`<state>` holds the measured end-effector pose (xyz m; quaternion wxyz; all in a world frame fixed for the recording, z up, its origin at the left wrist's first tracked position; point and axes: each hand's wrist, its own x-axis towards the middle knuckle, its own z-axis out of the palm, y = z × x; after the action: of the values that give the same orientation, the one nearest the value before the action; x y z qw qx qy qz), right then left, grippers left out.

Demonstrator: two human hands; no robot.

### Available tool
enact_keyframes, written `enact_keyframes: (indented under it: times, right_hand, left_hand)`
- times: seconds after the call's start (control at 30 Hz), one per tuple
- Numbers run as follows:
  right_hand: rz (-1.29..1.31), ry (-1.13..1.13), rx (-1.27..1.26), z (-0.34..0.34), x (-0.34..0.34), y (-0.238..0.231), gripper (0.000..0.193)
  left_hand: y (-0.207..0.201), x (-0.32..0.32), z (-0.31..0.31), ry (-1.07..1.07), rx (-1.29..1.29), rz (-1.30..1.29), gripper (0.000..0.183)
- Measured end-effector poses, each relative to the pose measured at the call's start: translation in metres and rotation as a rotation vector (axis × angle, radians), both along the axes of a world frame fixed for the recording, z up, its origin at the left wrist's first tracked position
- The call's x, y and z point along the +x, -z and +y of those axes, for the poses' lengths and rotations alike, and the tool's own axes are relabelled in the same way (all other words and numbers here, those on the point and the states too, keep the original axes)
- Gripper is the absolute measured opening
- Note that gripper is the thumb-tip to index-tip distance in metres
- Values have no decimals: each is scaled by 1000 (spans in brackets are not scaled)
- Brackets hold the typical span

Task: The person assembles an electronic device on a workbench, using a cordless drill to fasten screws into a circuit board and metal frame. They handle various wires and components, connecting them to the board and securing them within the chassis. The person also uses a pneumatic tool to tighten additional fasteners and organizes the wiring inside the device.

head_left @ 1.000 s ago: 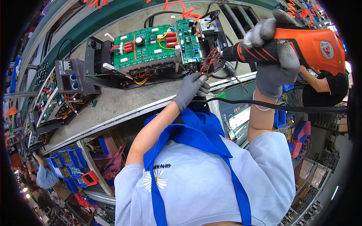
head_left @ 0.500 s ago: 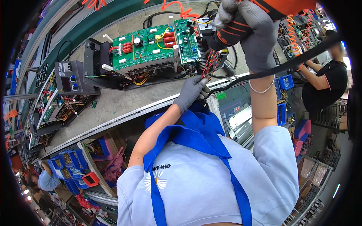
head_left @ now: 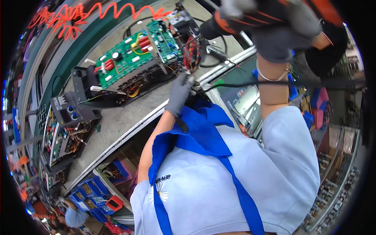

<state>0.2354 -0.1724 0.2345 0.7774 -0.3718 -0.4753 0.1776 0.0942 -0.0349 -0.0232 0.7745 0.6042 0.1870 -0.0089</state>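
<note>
My right hand (head_left: 274, 43), in a grey glove, grips an orange-and-black power drill (head_left: 250, 19) above the bench's right part; both are blurred. The drill's black nose and thin bit slant down-left toward the right end of an electronic unit with green circuit boards (head_left: 127, 58). At that end, the gloved fingers of my left hand (head_left: 181, 91) are closed on a bundle of red and black wires (head_left: 191, 56). A black cable (head_left: 250, 84) runs right from beside these fingers, and whether they hold it too is hidden.
A grey control box with blue knobs (head_left: 70, 111) stands left of the unit, beside another opened unit (head_left: 66, 137). Orange coiled hose (head_left: 117, 9) hangs above. Blue parts bins (head_left: 92, 192) sit lower left, near another person (head_left: 74, 215). Behind the drill shows a co-worker's dark sleeve (head_left: 327, 53).
The view has shifted, so the bench and unit appear further left. The drill has swung left, its nose closer to the unit's right end. My left hand stays at the wires.
</note>
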Motion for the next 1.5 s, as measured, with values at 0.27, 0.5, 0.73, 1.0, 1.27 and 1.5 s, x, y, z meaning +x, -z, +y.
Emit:
enact_keyframes:
  times: [0.27,0.5,0.73,1.0,1.27,1.5]
  right_hand:
    - [-758,519,-603,-63,-6,83,51]
    - [-858,354,-1264,-79,-14,265,40]
    - [-1075,161,-1564,-73,-19,315,41]
    - [-1194,87,-1386,-52,-49,288,38]
    - [-1381,85,-1564,-94,-6,292,47]
    - [-1454,82,-1636,-154,20,314,49]
  left_hand:
    - [50,-26,-12,39,185,89,45]
    - [61,-67,14,-213,295,107,59]
    - [81,-133,34,-449,61,307,57]
    - [113,-163,35,-551,-101,315,50]
    - [94,-153,53,-504,-52,299,48]
    - [100,-169,43,-570,-117,290,45]
